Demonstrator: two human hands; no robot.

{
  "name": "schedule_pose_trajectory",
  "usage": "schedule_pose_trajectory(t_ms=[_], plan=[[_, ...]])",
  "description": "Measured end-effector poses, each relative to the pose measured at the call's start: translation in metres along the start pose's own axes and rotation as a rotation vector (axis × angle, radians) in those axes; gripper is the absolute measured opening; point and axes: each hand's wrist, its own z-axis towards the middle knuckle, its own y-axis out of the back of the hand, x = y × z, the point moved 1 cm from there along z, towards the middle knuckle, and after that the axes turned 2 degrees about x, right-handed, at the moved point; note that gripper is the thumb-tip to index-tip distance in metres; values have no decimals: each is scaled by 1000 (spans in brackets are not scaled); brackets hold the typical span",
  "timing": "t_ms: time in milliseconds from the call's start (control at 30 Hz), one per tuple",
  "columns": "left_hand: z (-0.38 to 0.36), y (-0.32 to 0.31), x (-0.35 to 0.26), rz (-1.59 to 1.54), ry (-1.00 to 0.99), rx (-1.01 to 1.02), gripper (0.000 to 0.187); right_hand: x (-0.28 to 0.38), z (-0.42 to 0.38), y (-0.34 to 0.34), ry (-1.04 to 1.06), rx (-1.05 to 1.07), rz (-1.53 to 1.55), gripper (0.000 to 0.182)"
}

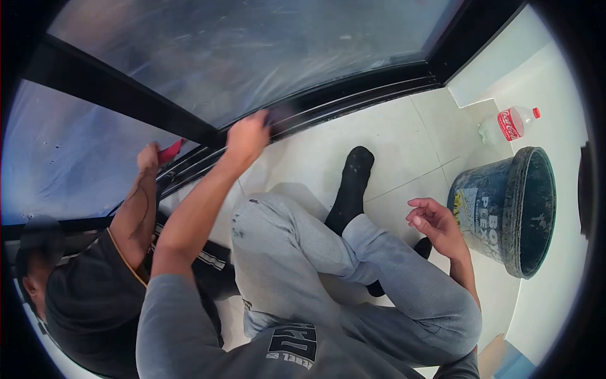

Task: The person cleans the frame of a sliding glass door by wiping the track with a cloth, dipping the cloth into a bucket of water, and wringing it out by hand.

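Observation:
My left hand (248, 137) is closed at the lower track of the black door frame (315, 104). It grips a dark item (282, 118) smeared by motion, whose kind I cannot make out. Over my bent right knee, my right hand (435, 224) hangs with loosely curled fingers apart and nothing in them. Nearest to it is a dark bucket (492, 202) with lettering on its side and a dirty rim. Large glass panes (252, 50) in the frame carry cloudy streaks.
At my left, a co-worker in a dark shirt (95, 297) holds a red item (170, 152) against the frame. A Coca-Cola bottle (510, 124) with a red cap is by the white wall (540, 82). My socked foot (353, 183) rests on the pale tile floor (394, 139).

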Motion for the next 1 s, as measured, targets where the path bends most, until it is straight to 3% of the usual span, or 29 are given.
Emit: schedule_pose_trajectory(t_ms=[33,100,200,367,400,467,533,700,833,1000], plan=[[21,-5,-35,-77,10,32,34,-2,-1,1,-10,-15,3,33],[63,-37,-80,-164,-194,16,30,-7,-3,3,-23,-53,14,33],[115,-70,-143,-131,-341,127,24,-8,-4,6,-59,-63,20,34],[163,-135,-178,-26,-332,193,19,-12,-4,4,-140,-73,40,35],[164,-147,-173,-38,-251,234,19,-14,-4,4,-148,-73,36,36],[168,-170,-154,-117,-140,122,19,-25,-4,8,-162,-67,59,36],[160,-160,-132,-41,-270,248,18,-23,-1,1,-191,-34,47,37],[98,-116,-51,19,-337,277,21,-12,-2,-3,-136,-23,69,40],[28,-99,36,86,-183,196,22,3,-2,-8,-135,-47,31,34],[-41,-64,113,228,79,233,21,5,-4,-8,-124,-22,66,34]])
